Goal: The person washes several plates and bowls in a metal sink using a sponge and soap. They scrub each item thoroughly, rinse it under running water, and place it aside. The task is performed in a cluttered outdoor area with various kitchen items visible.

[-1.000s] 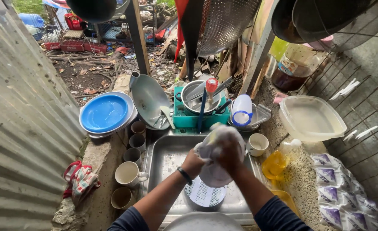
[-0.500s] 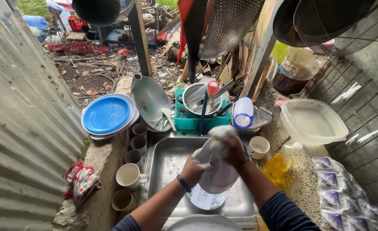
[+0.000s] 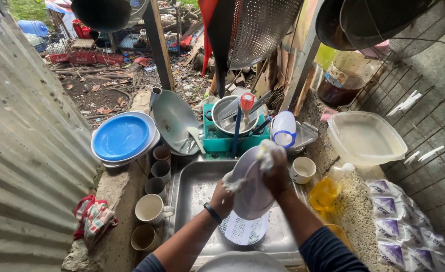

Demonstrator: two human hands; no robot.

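Note:
Over a metal sink tray (image 3: 192, 186) I hold a soapy white plate (image 3: 251, 194) tilted on edge. My left hand (image 3: 222, 196), with a dark band on its wrist, grips the plate's left rim. My right hand (image 3: 275, 171) presses a foamy sponge (image 3: 266, 151) against the plate's upper right face. Below the plate sits a round bowl with a checked pattern (image 3: 243, 229). Another pale dish (image 3: 242, 262) shows at the bottom edge.
Several cups (image 3: 151, 207) line the concrete ledge on the left. Blue plates (image 3: 122, 138), a metal wok (image 3: 174, 118) and a teal rack holding a pot (image 3: 232, 136) stand behind the sink. On the right are a white cup (image 3: 303, 170), a yellow soap bottle (image 3: 325, 191), a clear tub (image 3: 366, 138) and sachets (image 3: 398, 226).
The plate has turned more on edge and shows a cleaner face. My right hand with the sponge has slid up to the plate's top right rim.

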